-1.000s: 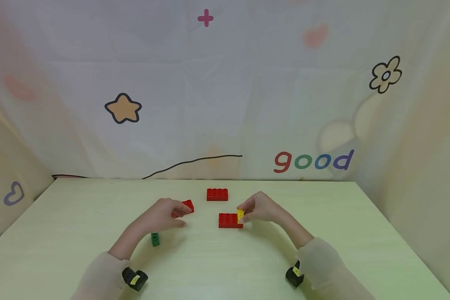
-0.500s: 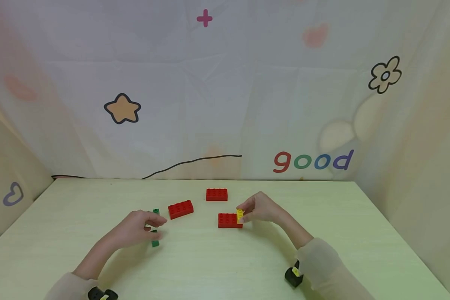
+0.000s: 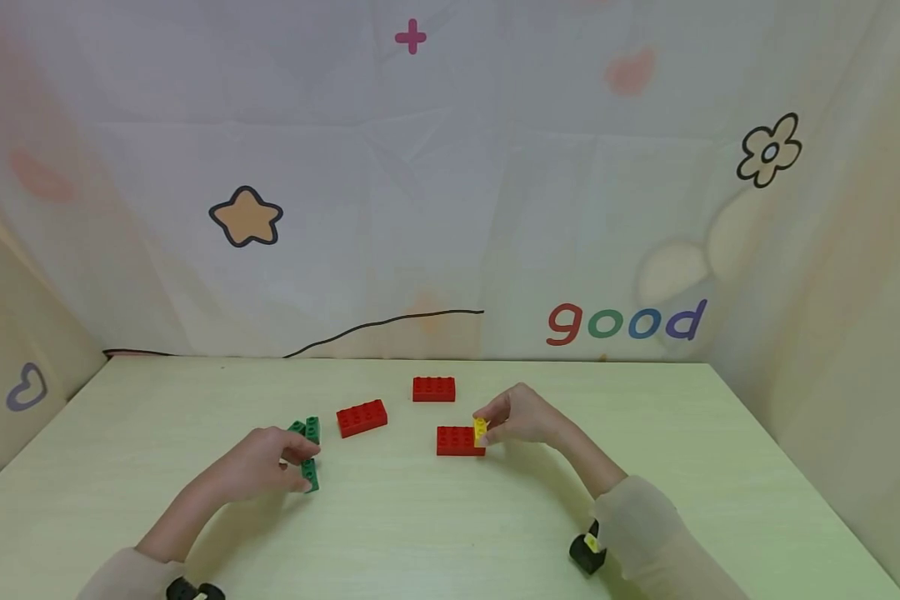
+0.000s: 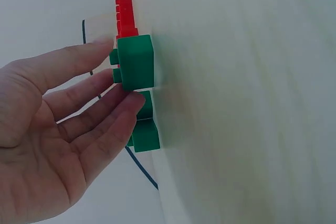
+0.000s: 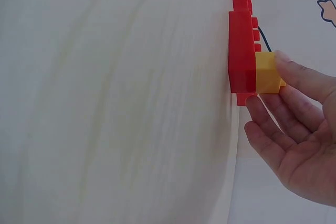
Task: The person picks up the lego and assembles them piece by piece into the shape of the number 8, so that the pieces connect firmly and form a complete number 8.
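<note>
My right hand [image 3: 521, 417] pinches a small yellow brick [image 3: 480, 432] on the right end of a red brick [image 3: 456, 442]. In the right wrist view the yellow brick [image 5: 268, 72] sits against the studded side of the red brick [image 5: 241, 56], with the thumb on it. At the left, my left hand [image 3: 258, 467] hovers at a green brick [image 3: 311, 475], fingers relaxed and spread about it. The left wrist view shows thumb and fingers by the studs of that green brick [image 4: 136, 62]; whether they touch it is unclear. Two more green bricks [image 3: 312, 429] lie just behind.
A tilted red brick [image 3: 362, 418] lies right of the green ones. Another red brick [image 3: 433, 389] lies farther back. The pale table [image 3: 420, 533] ends at a printed cloth backdrop [image 3: 420, 208], with cloth at both sides.
My left hand has left the tilted red brick and moved left and toward me to the front green brick, uncovering the red one. My right hand stays on the yellow brick.
</note>
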